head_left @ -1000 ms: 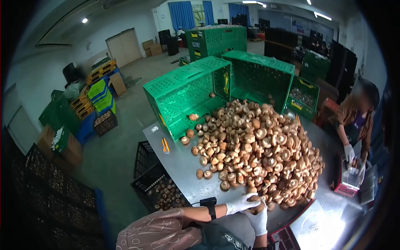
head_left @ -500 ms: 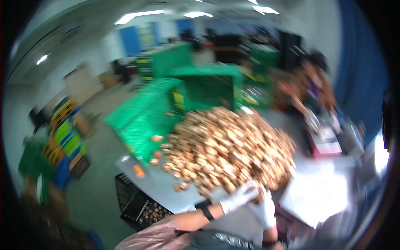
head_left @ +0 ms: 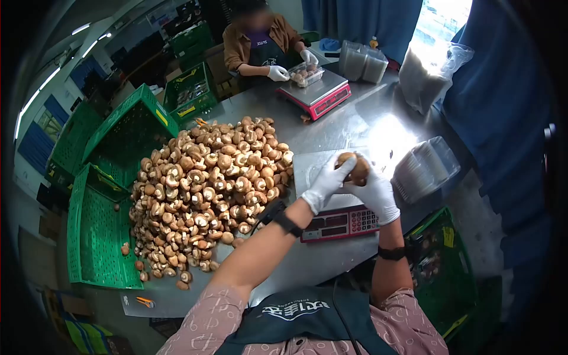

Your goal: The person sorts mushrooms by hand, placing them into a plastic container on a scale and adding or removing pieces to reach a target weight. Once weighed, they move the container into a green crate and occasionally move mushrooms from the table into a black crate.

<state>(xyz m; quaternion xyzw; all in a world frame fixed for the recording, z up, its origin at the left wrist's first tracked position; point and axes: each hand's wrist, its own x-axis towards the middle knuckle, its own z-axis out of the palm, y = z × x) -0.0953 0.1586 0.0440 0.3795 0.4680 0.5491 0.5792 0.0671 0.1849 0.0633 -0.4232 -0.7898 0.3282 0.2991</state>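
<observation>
Both my hands wear white gloves and are raised over a red kitchen-type scale with a steel plate. Brown mushrooms sit between them; how many is hidden. My left hand grips them from the left with thumb and fingers. From the right and below, my right hand closes round the same mushrooms. To the left of the scale, a big heap of brown-capped mushrooms with pale stems covers the metal table.
Green crates border the heap on the left. Clear plastic trays are stacked right of my scale. Across the table, a person with gloved hands holds a filled tray at another red scale. An orange-handled tool lies near the front-left edge.
My view has swung to the right. My hands have moved from the heap's near edge to above the scale, with mushrooms in them. The other person now holds a tray on their scale.
</observation>
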